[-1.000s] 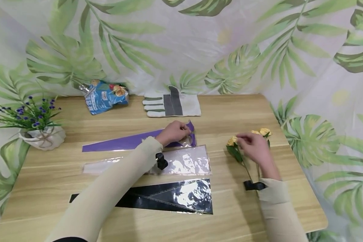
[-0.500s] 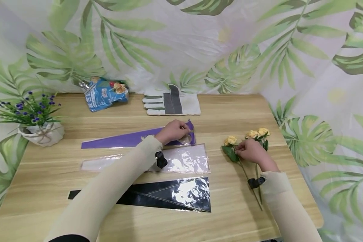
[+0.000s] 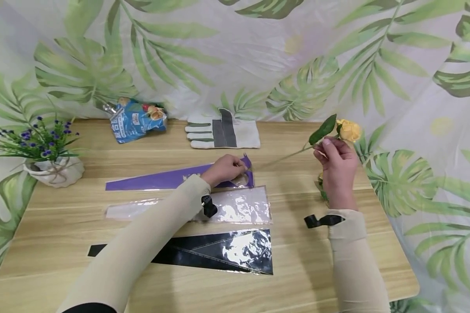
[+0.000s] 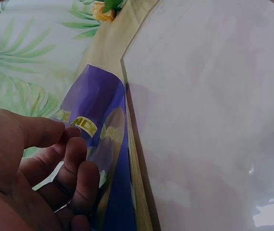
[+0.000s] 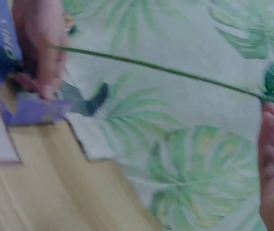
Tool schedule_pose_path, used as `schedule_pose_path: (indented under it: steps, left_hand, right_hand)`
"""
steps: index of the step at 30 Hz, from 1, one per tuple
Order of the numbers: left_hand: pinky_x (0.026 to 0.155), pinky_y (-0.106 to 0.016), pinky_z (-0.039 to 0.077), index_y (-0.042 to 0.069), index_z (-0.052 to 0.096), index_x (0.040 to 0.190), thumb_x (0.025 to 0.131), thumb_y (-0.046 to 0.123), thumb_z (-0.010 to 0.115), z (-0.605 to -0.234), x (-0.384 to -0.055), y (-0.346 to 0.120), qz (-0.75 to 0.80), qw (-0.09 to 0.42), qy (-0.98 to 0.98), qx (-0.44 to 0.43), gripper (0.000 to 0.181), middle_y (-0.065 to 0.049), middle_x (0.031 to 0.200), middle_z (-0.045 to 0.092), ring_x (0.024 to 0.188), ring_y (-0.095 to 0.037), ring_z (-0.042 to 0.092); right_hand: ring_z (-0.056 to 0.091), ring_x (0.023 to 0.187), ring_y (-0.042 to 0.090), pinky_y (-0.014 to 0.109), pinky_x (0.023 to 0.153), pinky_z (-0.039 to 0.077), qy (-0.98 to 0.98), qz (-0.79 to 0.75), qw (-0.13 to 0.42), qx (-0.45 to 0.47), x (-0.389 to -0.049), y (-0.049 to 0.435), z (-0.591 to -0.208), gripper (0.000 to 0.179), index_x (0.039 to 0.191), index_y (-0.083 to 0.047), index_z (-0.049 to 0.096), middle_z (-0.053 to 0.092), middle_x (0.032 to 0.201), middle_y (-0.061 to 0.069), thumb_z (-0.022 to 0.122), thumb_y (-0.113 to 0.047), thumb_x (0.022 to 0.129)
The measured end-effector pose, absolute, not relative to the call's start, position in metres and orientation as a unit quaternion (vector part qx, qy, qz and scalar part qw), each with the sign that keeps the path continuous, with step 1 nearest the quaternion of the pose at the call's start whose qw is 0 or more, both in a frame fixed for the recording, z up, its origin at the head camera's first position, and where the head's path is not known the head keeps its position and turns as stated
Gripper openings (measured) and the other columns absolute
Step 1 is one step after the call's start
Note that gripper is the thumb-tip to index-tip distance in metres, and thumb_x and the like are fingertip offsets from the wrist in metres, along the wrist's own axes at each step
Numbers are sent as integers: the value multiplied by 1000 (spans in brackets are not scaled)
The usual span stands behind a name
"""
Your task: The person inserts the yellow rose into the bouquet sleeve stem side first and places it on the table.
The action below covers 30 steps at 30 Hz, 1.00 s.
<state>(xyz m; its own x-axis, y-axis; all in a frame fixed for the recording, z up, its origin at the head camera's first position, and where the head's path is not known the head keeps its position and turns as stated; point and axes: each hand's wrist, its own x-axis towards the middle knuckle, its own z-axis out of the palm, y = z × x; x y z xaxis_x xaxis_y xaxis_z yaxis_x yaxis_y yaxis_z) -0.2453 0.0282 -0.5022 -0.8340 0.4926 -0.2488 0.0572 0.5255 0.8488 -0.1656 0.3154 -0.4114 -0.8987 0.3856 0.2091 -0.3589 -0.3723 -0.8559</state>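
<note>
My left hand (image 3: 224, 170) pinches the upper layer at the wide right end of a purple flower sleeve (image 3: 152, 179). In the left wrist view, the mouth of this sleeve (image 4: 96, 89) gapes beside the thumb and fingertips. My right hand (image 3: 340, 174) holds a yellow rose (image 3: 349, 130) above the table, gripping its stem close below the bloom. The thin green stem (image 5: 161, 70) slants left and down, its lower end near the sleeve's mouth. More yellow rose (image 3: 320, 178) lies on the table, mostly hidden behind the right hand.
A clear sleeve (image 3: 243, 206) and a black sleeve (image 3: 203, 252) lie nearer the front. Along the back sit a work glove (image 3: 244, 134) and a blue pouch (image 3: 139, 124). A white pot (image 3: 58, 174) with purple flowers stands at the left.
The right hand has taken hold of one yellow rose and lifted it off the table, swinging the stem's end leftward toward the purple sleeve. The left hand stays in place.
</note>
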Motion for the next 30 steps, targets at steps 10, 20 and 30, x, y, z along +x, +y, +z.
schedule_pose_path:
  steps: [10,20,30]
  left_hand:
    - [80,-33,48,5,77,107,98,21,63,-502,-242,31,469,238,836,159,23,-5,102,69,88,-19,60]
    - [79,-34,48,8,77,105,99,25,63,-498,-240,33,463,250,838,148,22,-5,103,68,87,-20,60]
    - [76,-34,48,9,76,102,100,27,63,-502,-240,36,473,251,833,137,22,-8,99,68,84,-19,59]
  right_hand:
    - [70,79,26,31,74,57,-627,709,314,-72,-168,303,-438,21,94,6,66,64,88,16,78,-11,91]
    - [71,88,24,30,78,55,-574,769,227,-165,-172,313,-460,30,108,2,61,71,106,18,77,-16,92]
    - [68,100,22,30,85,53,-534,809,131,-207,-185,308,-491,33,120,-3,52,66,117,14,68,-24,99]
